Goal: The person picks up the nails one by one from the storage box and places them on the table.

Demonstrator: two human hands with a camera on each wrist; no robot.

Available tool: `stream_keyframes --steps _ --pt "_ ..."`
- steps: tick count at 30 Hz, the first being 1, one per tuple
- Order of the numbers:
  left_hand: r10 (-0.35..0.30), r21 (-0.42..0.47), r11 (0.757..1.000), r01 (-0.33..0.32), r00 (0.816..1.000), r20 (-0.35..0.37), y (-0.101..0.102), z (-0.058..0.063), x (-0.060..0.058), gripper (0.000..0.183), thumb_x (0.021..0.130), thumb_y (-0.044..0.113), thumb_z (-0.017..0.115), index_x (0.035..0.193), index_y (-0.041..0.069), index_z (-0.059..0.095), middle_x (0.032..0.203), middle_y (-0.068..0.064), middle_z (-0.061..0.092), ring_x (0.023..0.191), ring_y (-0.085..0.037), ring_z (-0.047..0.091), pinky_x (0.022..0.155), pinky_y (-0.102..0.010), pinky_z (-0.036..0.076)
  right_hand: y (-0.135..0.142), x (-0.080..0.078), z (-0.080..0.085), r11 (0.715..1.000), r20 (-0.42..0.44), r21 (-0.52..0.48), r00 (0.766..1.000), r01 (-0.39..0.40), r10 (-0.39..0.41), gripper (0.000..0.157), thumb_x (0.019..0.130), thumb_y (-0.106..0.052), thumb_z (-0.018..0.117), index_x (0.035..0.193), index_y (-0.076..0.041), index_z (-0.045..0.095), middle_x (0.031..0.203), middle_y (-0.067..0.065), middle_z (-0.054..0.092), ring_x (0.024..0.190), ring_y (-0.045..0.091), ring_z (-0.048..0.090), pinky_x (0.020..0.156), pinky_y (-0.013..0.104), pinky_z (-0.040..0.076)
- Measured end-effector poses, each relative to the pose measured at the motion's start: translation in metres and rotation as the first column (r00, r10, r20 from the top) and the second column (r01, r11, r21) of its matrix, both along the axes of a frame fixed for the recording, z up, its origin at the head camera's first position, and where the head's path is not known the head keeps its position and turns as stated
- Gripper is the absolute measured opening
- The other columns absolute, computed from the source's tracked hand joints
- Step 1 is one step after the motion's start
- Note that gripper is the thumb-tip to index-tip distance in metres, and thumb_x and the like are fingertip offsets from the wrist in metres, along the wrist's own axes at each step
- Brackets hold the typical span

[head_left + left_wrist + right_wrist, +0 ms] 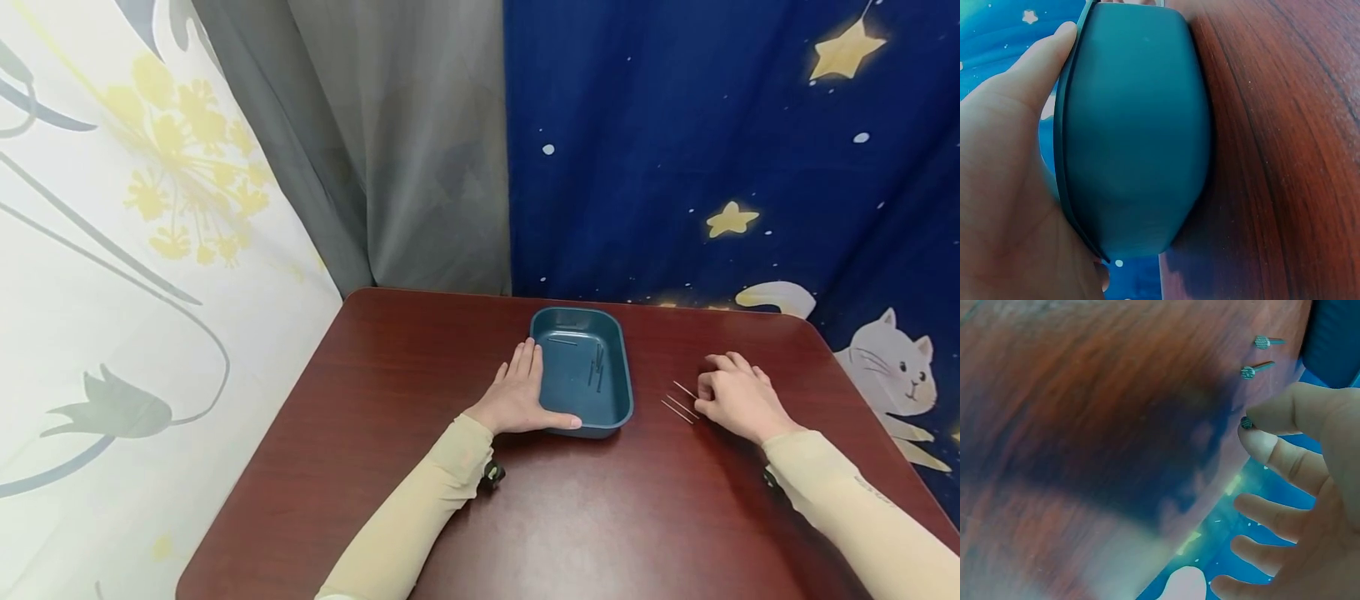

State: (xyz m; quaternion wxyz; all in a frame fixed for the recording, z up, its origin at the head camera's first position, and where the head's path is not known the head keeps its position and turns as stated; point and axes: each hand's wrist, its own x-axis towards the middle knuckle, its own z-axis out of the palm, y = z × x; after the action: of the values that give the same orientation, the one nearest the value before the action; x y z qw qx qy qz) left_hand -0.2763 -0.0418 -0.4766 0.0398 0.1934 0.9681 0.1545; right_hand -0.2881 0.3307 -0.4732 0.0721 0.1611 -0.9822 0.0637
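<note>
A blue-green rectangular tray (pixel 588 400) stands on the table with several thin metal rods (pixel 597 367) lying in it. Against its left and near rim rests my left hand (pixel 513 396), fingers straight and thumb spread along the near edge. The left wrist view shows the thumb touching the rim of the tray (pixel 1135 131). Right of the tray, my right hand (pixel 738 396) pinches a thin metal rod (pixel 1246 422) between thumb and index finger, only its textured end showing in the right wrist view. Two similar rods (pixel 1262 342) lie beside it on the table.
The reddish-brown wooden table (pixel 420 350) has rounded corners. A grey curtain (pixel 442 167) and a blue star-patterned curtain (pixel 637 167) hang behind it. A white flowered curtain (pixel 150 292) hangs along the left side.
</note>
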Motion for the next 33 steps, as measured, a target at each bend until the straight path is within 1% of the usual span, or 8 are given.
stream_keyframes --steps 5,9,12,17,23,28,33 --pt "0.002 -0.003 1.000 -0.002 1.000 0.000 0.0002 0.0003 0.0002 0.135 0.050 0.094 0.040 0.146 0.013 -0.010 0.152 0.000 -0.018 0.141 -0.020 -0.005 0.110 -0.047 0.017 0.0028 0.0013 -0.0036 1.000 -0.002 -0.009 1.000 -0.001 0.001 0.029 0.069 -0.022 0.070 0.053 -0.027 0.047 0.126 0.019 0.048 0.121 0.040 0.030 0.086 0.067 0.022" --pt "0.001 0.000 1.000 -0.001 1.000 -0.006 0.0004 0.0009 -0.0003 0.135 0.050 0.093 0.041 0.147 0.013 -0.009 0.153 -0.001 -0.016 0.141 -0.020 -0.004 0.109 -0.047 0.018 0.0046 0.0020 -0.0052 1.000 0.028 -0.013 1.000 -0.001 0.001 0.027 0.070 -0.023 0.071 0.054 -0.027 0.049 0.126 0.021 0.047 0.121 0.042 0.029 0.085 0.068 0.022" --pt "0.000 -0.002 1.000 0.000 1.000 -0.015 0.0002 0.0005 -0.0005 0.135 0.050 0.094 0.040 0.147 0.012 -0.009 0.154 -0.004 -0.013 0.141 -0.020 -0.003 0.109 -0.048 0.019 0.0052 0.0025 -0.0068 1.000 0.046 -0.016 0.999 0.000 0.001 0.025 0.070 -0.024 0.072 0.056 -0.028 0.051 0.127 0.022 0.046 0.121 0.043 0.028 0.084 0.068 0.022" --pt "-0.004 0.002 1.000 0.004 1.000 -0.025 0.0001 -0.0006 -0.0002 0.136 0.050 0.094 0.039 0.147 0.012 -0.009 0.154 -0.008 -0.008 0.141 -0.021 -0.003 0.109 -0.048 0.019 0.0052 0.0039 -0.0073 1.000 0.042 -0.016 0.999 -0.001 0.002 0.023 0.070 -0.023 0.072 0.057 -0.029 0.053 0.127 0.021 0.046 0.121 0.043 0.029 0.084 0.068 0.022" --pt "-0.003 0.006 1.000 0.003 1.000 -0.016 -0.0009 -0.0016 0.0004 0.136 0.049 0.095 0.038 0.146 0.013 -0.009 0.154 -0.005 -0.011 0.141 -0.020 -0.004 0.109 -0.048 0.018 0.0040 0.0072 -0.0053 1.000 0.045 -0.021 0.999 -0.003 0.004 0.021 0.071 -0.022 0.072 0.059 -0.029 0.055 0.127 0.022 0.046 0.120 0.043 0.029 0.084 0.070 0.021" --pt "-0.006 0.006 1.000 0.006 1.000 -0.024 -0.0013 -0.0011 0.0003 0.136 0.049 0.095 0.038 0.146 0.013 -0.009 0.154 -0.006 -0.011 0.141 -0.021 -0.003 0.109 -0.049 0.018 0.0056 0.0078 -0.0042 1.000 0.048 -0.028 0.999 0.001 0.000 0.018 0.071 -0.023 0.071 0.061 -0.029 0.057 0.126 0.021 0.046 0.119 0.043 0.029 0.085 0.070 0.020" --pt "-0.004 0.002 1.000 0.004 1.000 -0.027 -0.0007 -0.0019 0.0000 0.136 0.049 0.095 0.038 0.147 0.013 -0.008 0.153 -0.003 -0.014 0.141 -0.021 -0.003 0.109 -0.049 0.018 0.0070 0.0065 0.0011 1.000 0.054 -0.028 0.998 0.014 -0.012 0.015 0.072 -0.022 0.069 0.063 -0.029 0.059 0.127 0.021 0.046 0.119 0.041 0.031 0.085 0.069 0.019"
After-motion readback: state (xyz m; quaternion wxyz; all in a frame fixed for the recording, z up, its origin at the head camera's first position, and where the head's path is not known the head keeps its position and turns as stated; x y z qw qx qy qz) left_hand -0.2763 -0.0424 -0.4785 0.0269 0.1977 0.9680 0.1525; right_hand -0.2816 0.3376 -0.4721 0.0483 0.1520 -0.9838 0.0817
